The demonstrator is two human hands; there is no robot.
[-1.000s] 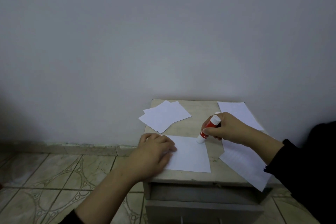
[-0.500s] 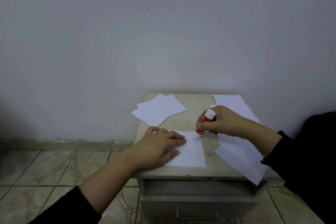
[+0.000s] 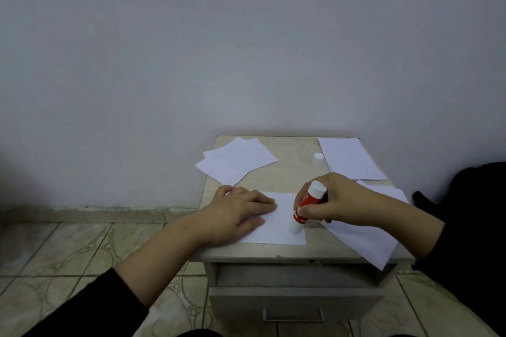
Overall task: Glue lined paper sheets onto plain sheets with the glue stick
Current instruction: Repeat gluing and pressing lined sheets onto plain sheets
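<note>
**Glue stick tip down on the front sheet**

A small beige wooden desk (image 3: 290, 161) with a drawer stands against a pale grey wall (image 3: 246, 49), on a patterned tiled floor (image 3: 68, 249). At the desk's 6 o'clock edge lies a white rectangular paper sheet (image 3: 276, 230). The left hand (image 3: 235, 213) rests flat on its 9 o'clock half, fingers straight and pressing the paper down. The right hand (image 3: 336, 200) has its fingers curled round a red glue stick with a white end cap (image 3: 306, 206); the stick is tilted, its upper end leaning toward 1 o'clock, and its white lower tip touches the sheet near the 3 o'clock edge. The two hands are apart, with bare paper between them.

At 10 o'clock on the desk sits a loose pile of small white sheets (image 3: 235, 163), partly overhanging the edge. At 2 o'clock lies a faintly lined white sheet (image 3: 350, 159), and just beside its 9 o'clock edge stands a small white cap (image 3: 318, 159). At 4 o'clock another faintly lined sheet (image 3: 364, 241) lies under the right forearm and juts over the desk's corner. Both arms wear dark sleeves (image 3: 90, 309).
</note>
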